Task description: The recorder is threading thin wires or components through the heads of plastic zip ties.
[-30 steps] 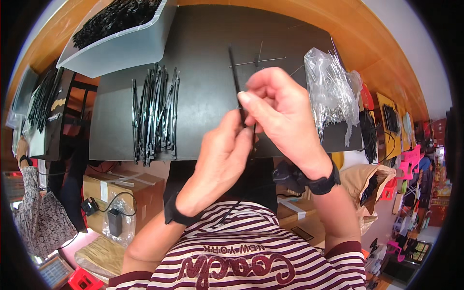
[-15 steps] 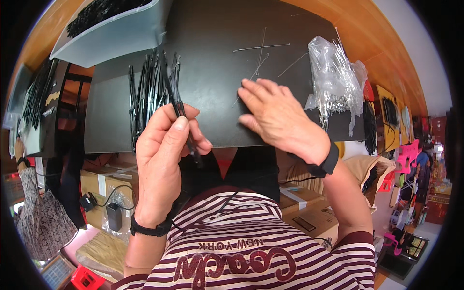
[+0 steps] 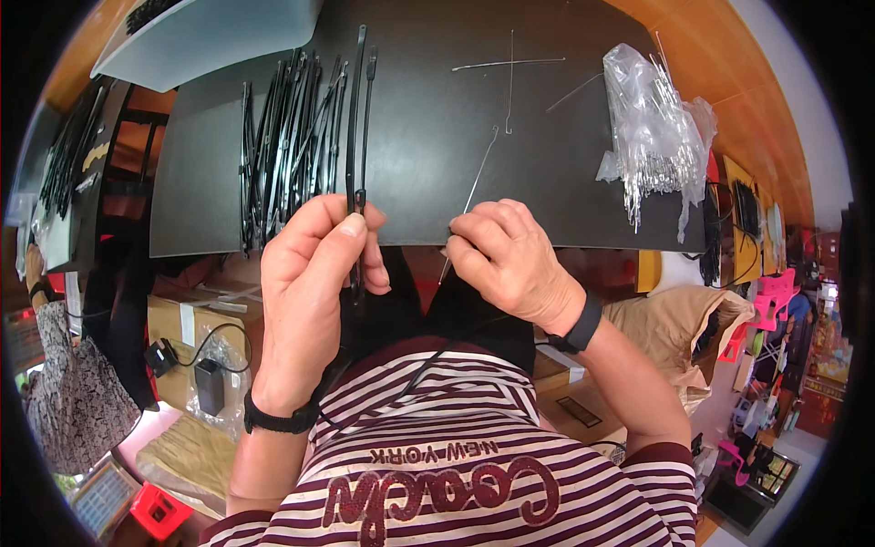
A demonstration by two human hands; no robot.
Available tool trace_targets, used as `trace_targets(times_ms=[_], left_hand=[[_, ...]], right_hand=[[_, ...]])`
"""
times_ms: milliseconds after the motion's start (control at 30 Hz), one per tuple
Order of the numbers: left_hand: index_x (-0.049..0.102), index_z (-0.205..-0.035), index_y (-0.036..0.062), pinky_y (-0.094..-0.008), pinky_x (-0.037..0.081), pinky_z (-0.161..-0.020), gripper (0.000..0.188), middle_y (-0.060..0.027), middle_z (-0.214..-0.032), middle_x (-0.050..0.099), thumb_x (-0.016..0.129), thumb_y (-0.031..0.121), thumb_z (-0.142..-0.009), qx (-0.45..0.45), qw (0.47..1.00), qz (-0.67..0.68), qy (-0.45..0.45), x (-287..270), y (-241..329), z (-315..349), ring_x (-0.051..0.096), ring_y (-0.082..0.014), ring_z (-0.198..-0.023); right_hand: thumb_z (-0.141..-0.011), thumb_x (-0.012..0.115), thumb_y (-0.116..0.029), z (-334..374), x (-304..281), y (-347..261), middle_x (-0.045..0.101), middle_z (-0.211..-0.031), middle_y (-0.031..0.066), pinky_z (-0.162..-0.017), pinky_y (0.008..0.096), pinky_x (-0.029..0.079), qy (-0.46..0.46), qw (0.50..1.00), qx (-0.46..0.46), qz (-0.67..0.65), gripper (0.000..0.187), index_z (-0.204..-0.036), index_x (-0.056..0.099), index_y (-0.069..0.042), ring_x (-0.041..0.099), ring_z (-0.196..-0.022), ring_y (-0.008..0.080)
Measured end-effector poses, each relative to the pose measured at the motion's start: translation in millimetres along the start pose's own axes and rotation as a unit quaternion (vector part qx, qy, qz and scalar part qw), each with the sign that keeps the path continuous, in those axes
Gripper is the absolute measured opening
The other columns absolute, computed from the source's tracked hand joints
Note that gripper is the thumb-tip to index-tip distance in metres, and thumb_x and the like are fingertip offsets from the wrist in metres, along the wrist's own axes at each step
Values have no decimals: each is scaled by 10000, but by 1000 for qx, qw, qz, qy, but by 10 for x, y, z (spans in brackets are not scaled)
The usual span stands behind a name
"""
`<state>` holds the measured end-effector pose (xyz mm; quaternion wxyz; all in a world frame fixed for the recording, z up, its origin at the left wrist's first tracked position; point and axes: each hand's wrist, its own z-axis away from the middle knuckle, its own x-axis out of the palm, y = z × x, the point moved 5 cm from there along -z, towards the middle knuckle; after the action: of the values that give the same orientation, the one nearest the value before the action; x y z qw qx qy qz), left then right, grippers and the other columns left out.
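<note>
My left hand (image 3: 314,264) is closed round a pair of slender, glossy black strips (image 3: 353,118); they stand nearly upright, thumb pressed on their lower part. My right hand (image 3: 510,260), at the table's near edge, pinches a thin silver wire (image 3: 480,169) with a small hook at its far end. The wire slants from the tabletop down past my fingers. To the left of my left hand lies a row of similar black strips (image 3: 283,146). Two more wires (image 3: 538,63) cross each other beyond my right hand.
A clear plastic bag (image 3: 633,109) with many silver wires lies at the right of the dark table (image 3: 419,100). At the far left stands a whitish bin (image 3: 219,46). Cardboard boxes (image 3: 214,337) sit below. Another person's patterned sleeve (image 3: 77,392) shows at left.
My right hand has gone from lying spread on the table to pinching a wire and drawing it nearer. My left hand still holds the strips, now more upright. The view has shifted.
</note>
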<state>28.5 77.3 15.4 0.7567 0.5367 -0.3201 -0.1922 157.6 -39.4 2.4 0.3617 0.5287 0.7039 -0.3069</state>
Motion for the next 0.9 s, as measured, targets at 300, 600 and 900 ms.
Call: trace_targets(times_ms=[300,600,900], left_hand=[[589,-972,-2,-237,465,-576,190,-43,-764,587,480,147,-927,5,1000,8,3,146,-123,-51,563,-112,-640],[611,-991,-40,-287,422,-903,213,-119,-1154,585,493,125,-923,17,990,-27,-139,510,-108,-72,562,-164,-1016],[617,-931,-44,-250,392,-864,208,-44,-959,586,509,134,-928,116,973,-120,-163,582,-80,7,528,-113,-940]], right_hand=[[-679,707,2,-294,-887,150,601,-851,114,-635,348,494,141,982,123,-27,249,-898,591,-26,591,-753,267],[-913,569,-112,-109,-890,598,632,-881,99,-619,235,497,302,708,397,-500,108,-924,560,-5,614,-706,112],[-921,560,-110,-25,-315,280,579,-814,13,-602,196,471,168,724,398,-538,97,-919,546,-14,547,-673,52]])
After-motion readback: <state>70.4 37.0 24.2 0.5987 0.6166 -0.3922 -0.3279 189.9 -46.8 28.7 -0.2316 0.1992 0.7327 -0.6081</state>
